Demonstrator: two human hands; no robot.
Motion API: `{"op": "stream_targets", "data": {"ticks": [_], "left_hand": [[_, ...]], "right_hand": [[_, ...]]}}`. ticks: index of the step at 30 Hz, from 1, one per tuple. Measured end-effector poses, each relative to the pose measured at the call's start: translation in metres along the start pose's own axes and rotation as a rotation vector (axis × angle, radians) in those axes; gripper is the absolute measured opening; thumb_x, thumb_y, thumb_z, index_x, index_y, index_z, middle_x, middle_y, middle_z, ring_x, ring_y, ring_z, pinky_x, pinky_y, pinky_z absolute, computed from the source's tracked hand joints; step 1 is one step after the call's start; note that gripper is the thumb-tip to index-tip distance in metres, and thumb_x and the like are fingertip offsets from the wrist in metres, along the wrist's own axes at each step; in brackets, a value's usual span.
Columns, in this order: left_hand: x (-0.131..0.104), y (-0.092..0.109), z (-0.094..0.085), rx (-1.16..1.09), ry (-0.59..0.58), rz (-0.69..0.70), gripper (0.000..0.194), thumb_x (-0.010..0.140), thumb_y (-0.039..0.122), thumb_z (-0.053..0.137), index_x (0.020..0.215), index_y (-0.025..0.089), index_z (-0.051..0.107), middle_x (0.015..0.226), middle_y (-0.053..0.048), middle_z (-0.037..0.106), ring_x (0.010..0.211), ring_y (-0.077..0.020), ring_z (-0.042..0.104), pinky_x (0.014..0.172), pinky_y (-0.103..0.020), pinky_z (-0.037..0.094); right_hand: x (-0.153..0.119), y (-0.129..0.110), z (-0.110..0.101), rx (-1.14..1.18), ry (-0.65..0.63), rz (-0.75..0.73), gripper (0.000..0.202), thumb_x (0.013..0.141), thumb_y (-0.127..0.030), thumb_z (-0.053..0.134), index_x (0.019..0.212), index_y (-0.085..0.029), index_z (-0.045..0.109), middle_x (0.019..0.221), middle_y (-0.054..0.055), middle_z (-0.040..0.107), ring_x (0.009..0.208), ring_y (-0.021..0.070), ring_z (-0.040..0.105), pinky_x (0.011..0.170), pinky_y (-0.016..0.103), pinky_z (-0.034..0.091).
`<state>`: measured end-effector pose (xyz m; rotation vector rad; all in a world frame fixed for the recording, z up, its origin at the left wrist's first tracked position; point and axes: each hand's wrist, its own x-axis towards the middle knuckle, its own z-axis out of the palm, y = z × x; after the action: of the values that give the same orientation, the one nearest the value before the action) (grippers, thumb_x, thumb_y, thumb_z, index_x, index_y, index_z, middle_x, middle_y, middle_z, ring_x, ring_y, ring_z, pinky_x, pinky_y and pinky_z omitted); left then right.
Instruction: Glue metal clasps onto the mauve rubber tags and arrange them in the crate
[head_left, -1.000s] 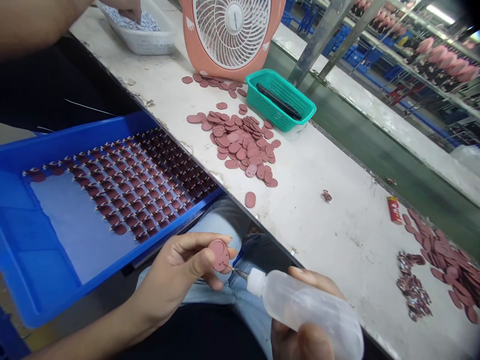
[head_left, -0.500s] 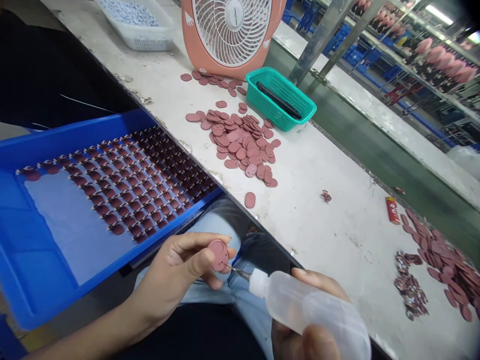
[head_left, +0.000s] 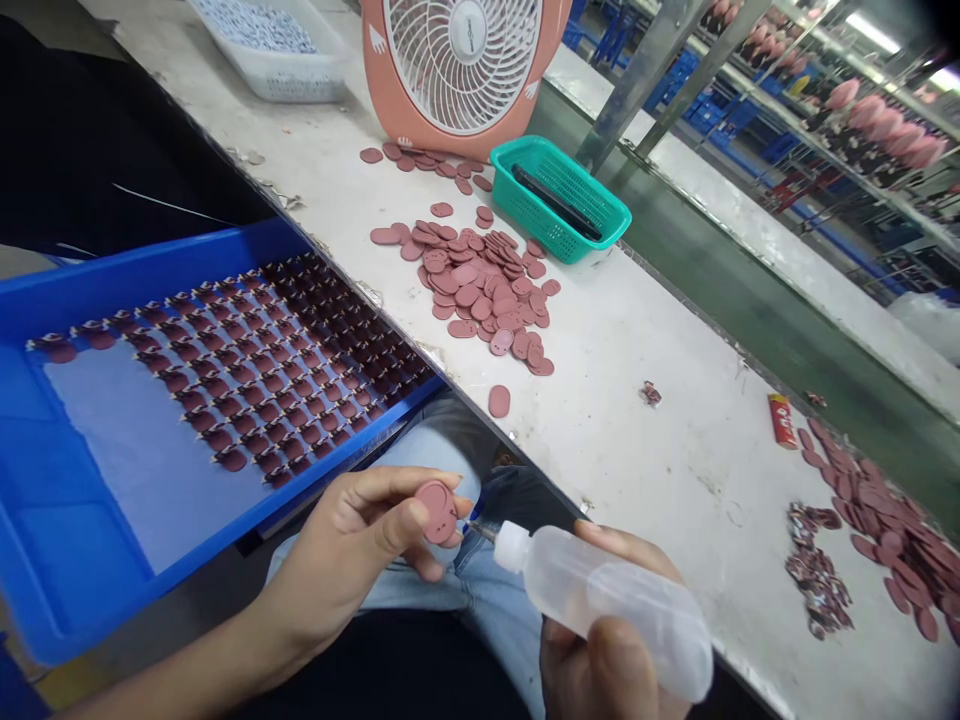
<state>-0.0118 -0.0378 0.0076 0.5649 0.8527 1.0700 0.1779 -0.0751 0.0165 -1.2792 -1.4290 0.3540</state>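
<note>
Between the thumb and fingers of my left hand (head_left: 352,545) is a reddish-brown oval disc (head_left: 436,510) with small holes near its lower edge. My right hand (head_left: 600,650) is wrapped round a translucent squeeze bottle (head_left: 615,600) with a white cap and a thin metal needle tip (head_left: 482,531). The needle points at the disc's right side, very close to it; whether it touches I cannot tell. A single disc (head_left: 499,401) lies on the table edge above my hands, and a pile of like discs (head_left: 487,280) lies behind it.
Left, a blue tray (head_left: 82,600) holds rows of discs with small parts attached. On the table (head_left: 637,480) stand an orange fan (head_left: 465,70), a green basket (head_left: 559,200) with a black object and a white basket (head_left: 292,75). Right lie small metallic parts (head_left: 816,575), more discs (head_left: 885,520) and a red wrapper (head_left: 781,420).
My right hand has shifted slightly left and the bottle has tilted a little, its needle now higher along the disc's side. My left hand holds the disc in nearly the same place.
</note>
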Motion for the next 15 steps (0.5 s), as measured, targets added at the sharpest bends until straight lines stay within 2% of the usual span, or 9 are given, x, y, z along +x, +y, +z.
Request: {"op": "stream_targets", "data": {"ticks": [4, 7, 9, 11, 13, 15], "left_hand": [[0.001, -0.001, 0.0, 0.028, 0.035, -0.01, 0.028, 0.077, 0.048, 0.088, 0.09, 0.024, 0.086, 0.077, -0.009, 0.079, 0.064, -0.0183, 0.07, 0.052, -0.02, 0.06], [0.002, 0.001, 0.004, 0.056, 0.054, -0.032, 0.034, 0.073, 0.053, 0.089, 0.088, 0.022, 0.086, 0.072, -0.009, 0.076, 0.07, -0.021, 0.07, 0.051, -0.021, 0.058], [0.001, 0.002, 0.006, 0.081, 0.116, -0.051, 0.04, 0.069, 0.058, 0.09, 0.085, 0.022, 0.085, 0.071, -0.008, 0.075, 0.071, -0.0216, 0.068, 0.05, -0.02, 0.057], [0.001, 0.003, 0.006, 0.104, 0.204, -0.042, 0.042, 0.065, 0.062, 0.09, 0.081, 0.023, 0.085, 0.072, -0.007, 0.074, 0.074, -0.0225, 0.068, 0.046, -0.019, 0.054], [0.003, 0.005, 0.005, 0.128, 0.254, -0.006, 0.039, 0.064, 0.062, 0.091, 0.078, 0.026, 0.084, 0.074, -0.005, 0.075, 0.076, -0.0236, 0.068, 0.045, -0.018, 0.052], [0.008, 0.01, 0.005, 0.14, 0.189, 0.028, 0.037, 0.067, 0.062, 0.088, 0.079, 0.027, 0.084, 0.074, -0.003, 0.075, 0.079, -0.0261, 0.07, 0.044, -0.019, 0.052]], "right_hand": [[-0.004, 0.001, 0.001, 0.051, 0.002, 0.068, 0.03, 0.097, -0.047, 0.062, 0.113, -0.022, 0.067, 0.07, 0.002, 0.067, 0.04, 0.0134, 0.052, 0.036, 0.027, 0.038], [-0.007, 0.003, 0.002, 0.254, -0.022, 0.216, 0.03, 0.091, -0.041, 0.069, 0.115, -0.023, 0.067, 0.068, 0.0, 0.067, 0.04, 0.013, 0.054, 0.036, 0.024, 0.041], [-0.005, 0.005, 0.001, 0.418, -0.051, 0.345, 0.035, 0.095, -0.05, 0.06, 0.117, -0.023, 0.064, 0.056, -0.004, 0.058, 0.035, 0.0121, 0.046, 0.032, 0.022, 0.036], [0.004, 0.007, 0.0, 0.591, -0.044, 0.539, 0.048, 0.1, -0.063, 0.041, 0.117, -0.023, 0.061, 0.052, -0.004, 0.054, 0.032, 0.0119, 0.042, 0.03, 0.021, 0.032], [0.019, 0.009, -0.002, 0.757, -0.015, 0.74, 0.054, 0.099, -0.069, 0.032, 0.115, -0.025, 0.06, 0.058, -0.001, 0.061, 0.039, 0.0134, 0.051, 0.034, 0.021, 0.038], [0.036, 0.013, -0.003, 0.753, -0.03, 0.777, 0.047, 0.096, -0.064, 0.041, 0.116, -0.026, 0.06, 0.078, 0.004, 0.073, 0.056, 0.0167, 0.065, 0.048, 0.026, 0.053]]}}
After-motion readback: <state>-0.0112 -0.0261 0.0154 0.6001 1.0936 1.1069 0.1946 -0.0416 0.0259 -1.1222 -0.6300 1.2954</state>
